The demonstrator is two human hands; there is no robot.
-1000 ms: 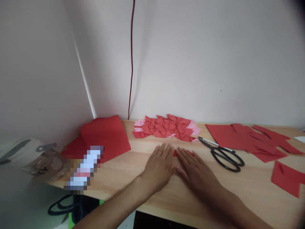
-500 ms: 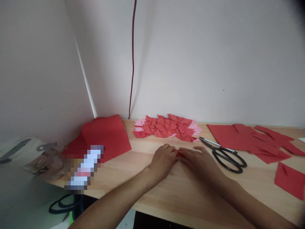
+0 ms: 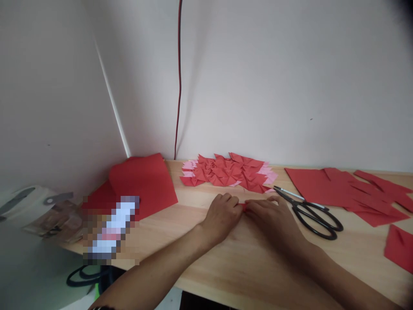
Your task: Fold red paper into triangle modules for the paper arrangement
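Observation:
A small piece of red paper shows between my two hands on the wooden table, mostly covered by fingers. My left hand is closed, its curled fingers pressed on the paper's left side. From the right, my right hand pinches the same paper with its fingers together. Just beyond the hands lies a cluster of folded red and pink paper pieces. Black-handled scissors lie to the right of my right hand, with a slim pen-like stick along them.
Red paper sheets and cut pieces spread at the right, with another red piece nearer the edge. Larger red sheets lie at the left, beside a pixelated phone-like object. A dark red cable hangs against the wall.
The hands have drawn slightly closer round the paper, and less of it shows. The view has shifted a little, so the scissors and right-hand papers appear farther right.

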